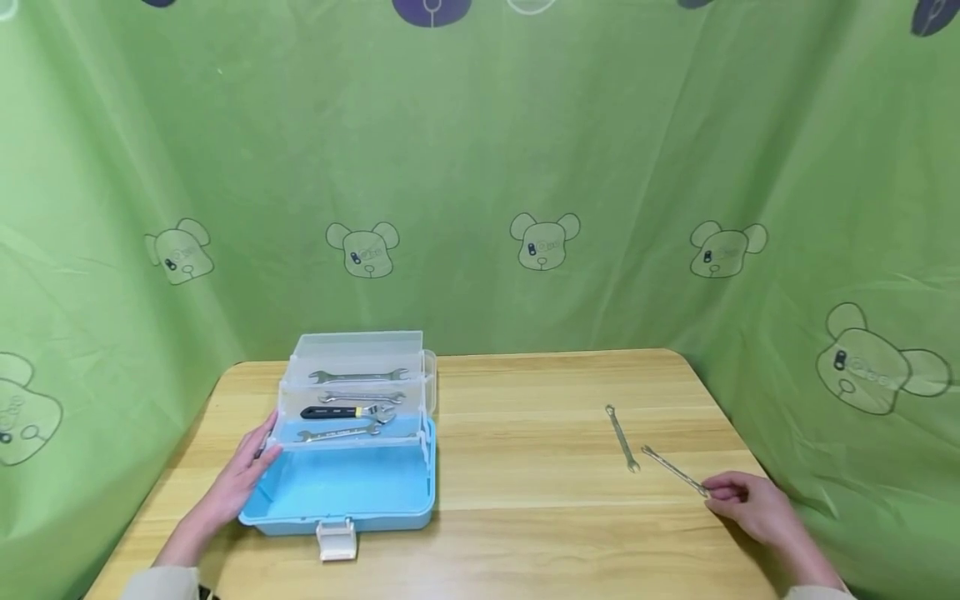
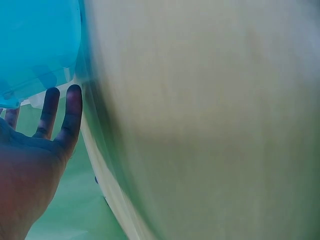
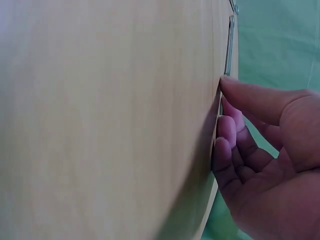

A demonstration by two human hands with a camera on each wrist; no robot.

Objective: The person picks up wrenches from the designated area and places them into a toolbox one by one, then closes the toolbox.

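Observation:
A blue toolbox [image 1: 337,492] stands on the left of the table with its lid up and clear trays [image 1: 300,392] raised. My left hand [image 1: 243,471] rests against the toolbox's left side, fingers fairly straight, thumb near the lower tray's front corner; in the left wrist view, fingertips [image 2: 74,95] lie by the blue wall. On the right, my right hand [image 1: 753,504] pinches the near end of a thin silver wrench [image 1: 671,469] between thumb and fingers, low at the tabletop. Another wrench [image 1: 622,439] lies just left of it.
In the trays sit an adjustable wrench [image 1: 330,412] with a black handle and several open-end wrenches, one of them a large wrench [image 1: 358,377] at the back. A white latch [image 1: 337,540] hangs at the toolbox front. Green curtain [image 1: 480,167] surrounds the wooden table [image 1: 525,467].

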